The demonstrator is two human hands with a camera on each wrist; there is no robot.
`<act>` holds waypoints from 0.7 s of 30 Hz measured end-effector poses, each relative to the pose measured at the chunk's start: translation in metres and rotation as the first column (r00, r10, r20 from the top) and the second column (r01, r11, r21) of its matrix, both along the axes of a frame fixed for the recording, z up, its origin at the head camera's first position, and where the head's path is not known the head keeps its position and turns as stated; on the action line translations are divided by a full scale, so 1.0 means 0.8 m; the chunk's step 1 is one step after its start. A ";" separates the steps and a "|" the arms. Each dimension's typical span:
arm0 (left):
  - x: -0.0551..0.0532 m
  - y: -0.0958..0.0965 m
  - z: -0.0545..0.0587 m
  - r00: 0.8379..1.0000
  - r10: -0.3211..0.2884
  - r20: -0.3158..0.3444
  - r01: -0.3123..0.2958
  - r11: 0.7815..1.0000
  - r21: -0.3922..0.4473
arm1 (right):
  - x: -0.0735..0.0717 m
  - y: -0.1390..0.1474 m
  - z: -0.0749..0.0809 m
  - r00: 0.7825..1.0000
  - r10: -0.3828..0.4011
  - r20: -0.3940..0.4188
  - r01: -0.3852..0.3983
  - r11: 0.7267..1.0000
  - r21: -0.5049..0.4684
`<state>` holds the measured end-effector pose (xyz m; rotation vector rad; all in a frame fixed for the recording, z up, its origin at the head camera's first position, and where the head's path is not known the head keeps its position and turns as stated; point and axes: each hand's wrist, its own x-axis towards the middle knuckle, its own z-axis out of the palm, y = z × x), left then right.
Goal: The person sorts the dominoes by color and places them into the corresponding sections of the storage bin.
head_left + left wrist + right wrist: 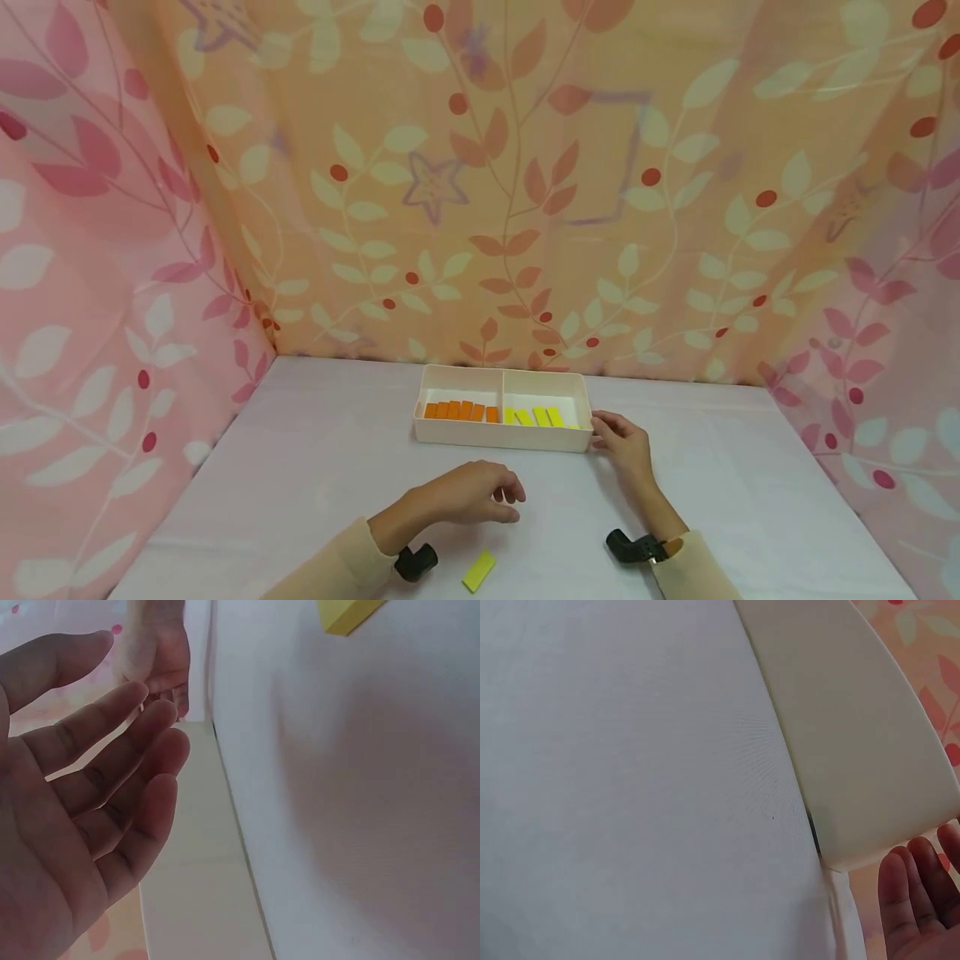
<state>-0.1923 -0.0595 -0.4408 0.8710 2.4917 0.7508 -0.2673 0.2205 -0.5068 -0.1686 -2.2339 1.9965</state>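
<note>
A cream box (501, 435) with two compartments stands towards the back of the table. Several orange blocks (453, 411) lie in its left compartment, several yellow blocks (542, 416) in the right one. My right hand (628, 450) is at the box's right end, fingertips against the end wall; its fingers (896, 892) look nearly straight in the right wrist view. In front of the box my left hand (474, 493) hovers with loosely bent fingers and nothing between them. One loose yellow block (478, 572) lies on the table nearer to me, below the left hand.
White cloth covers the table (300, 467). An orange patterned curtain (360, 250) hangs right behind the box, with pink patterned curtains at the left (90, 375) and right (885, 358) sides. Each wrist wears a black camera.
</note>
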 end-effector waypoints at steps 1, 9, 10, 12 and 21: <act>0.002 -0.001 -0.001 1.000 -0.001 0.003 0.001 1.000 -0.006 | 0.000 0.000 0.000 1.000 0.001 0.000 -0.001 1.000 0.004; 0.020 -0.011 -0.007 0.998 0.036 0.053 -0.034 0.999 -0.041 | -0.001 0.000 -0.001 1.000 0.005 -0.014 -0.005 1.000 0.011; 0.023 -0.012 -0.009 0.998 0.032 0.049 -0.030 0.998 -0.053 | -0.001 0.000 -0.002 1.000 0.003 -0.015 -0.003 1.000 0.011; 0.027 -0.015 -0.011 1.000 0.008 0.026 -0.006 0.997 -0.080 | -0.002 0.000 -0.002 1.000 0.002 -0.014 -0.002 1.000 0.010; 0.043 -0.024 -0.026 0.983 -0.131 -0.128 0.102 0.973 -0.209 | -0.001 0.000 -0.005 1.000 -0.005 -0.011 0.005 1.000 -0.008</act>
